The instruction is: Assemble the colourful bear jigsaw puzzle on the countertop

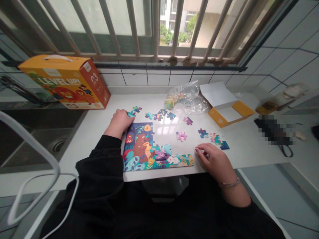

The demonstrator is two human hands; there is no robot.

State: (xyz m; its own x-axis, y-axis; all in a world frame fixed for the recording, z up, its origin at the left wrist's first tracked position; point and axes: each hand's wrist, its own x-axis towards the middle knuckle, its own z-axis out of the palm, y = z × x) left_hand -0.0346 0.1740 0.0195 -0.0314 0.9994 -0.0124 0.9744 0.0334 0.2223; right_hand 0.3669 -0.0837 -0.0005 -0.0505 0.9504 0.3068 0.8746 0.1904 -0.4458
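A partly joined jigsaw puzzle (pixel 142 146) lies on the white counter, showing a bear and white rabbits, with its upper right part unfilled. My left hand (pixel 120 121) rests at its upper left corner, thumb stretched out, beside a teal puzzle piece (pixel 131 114); its other fingertips are partly hidden. My right hand (pixel 215 161) is just past the puzzle's lower right end, its fingers loosely bent and nothing visible in them. Loose pieces nearest it are a dark blue one (pixel 224 145) and a multicoloured one (pixel 214 138). A purple piece (pixel 181 136) lies inside the unfilled area.
Several more loose pieces (pixel 159 115) lie behind the puzzle. A clear plastic bag (pixel 186 99) and an opened yellow box (pixel 229 113) stand farther back. At the left are an orange carton (pixel 67 83), a sink (pixel 47 136) and a white cable (pixel 56 166). A barred window is behind.
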